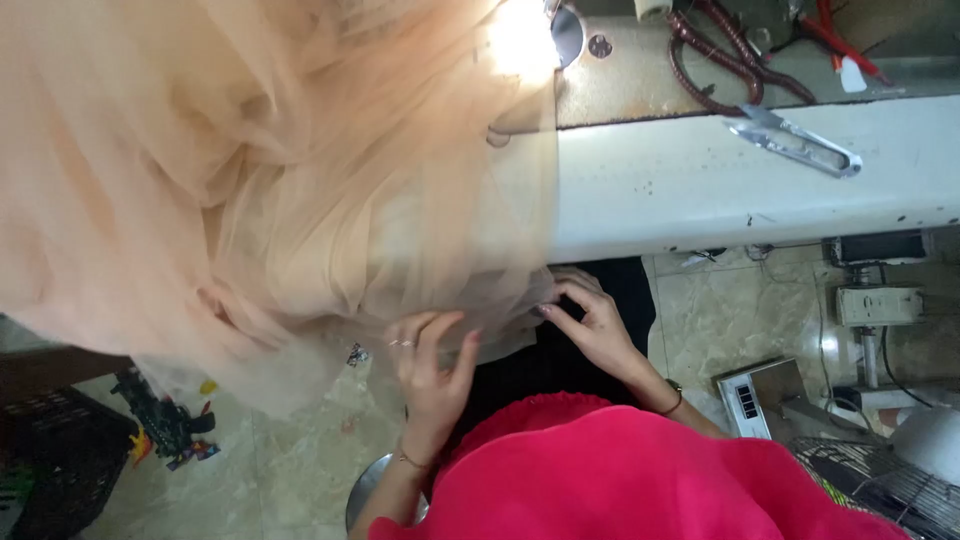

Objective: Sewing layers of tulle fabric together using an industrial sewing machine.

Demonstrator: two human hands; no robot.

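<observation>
Your left hand [432, 362] sat below the table's [700, 190] front edge, fingers spread wide under the hanging hem of the peach tulle [250, 190], touching it w/ fingertips, not clamped. Your right hand [590, 320] was just right of it, fingers curled narrow, pinching the tulle's lower edge near the table's front edge. The tulle was piled over the table's left half and spilled off the front & left edges toward the floor. Thread snips [800, 140] lay near the table's back edge, right side, well apart from both hands. A lamp [525, 35] glared at the back edge, by the sewing machine [640, 70]. Your pink top [620, 470] filled the bottom.
</observation>
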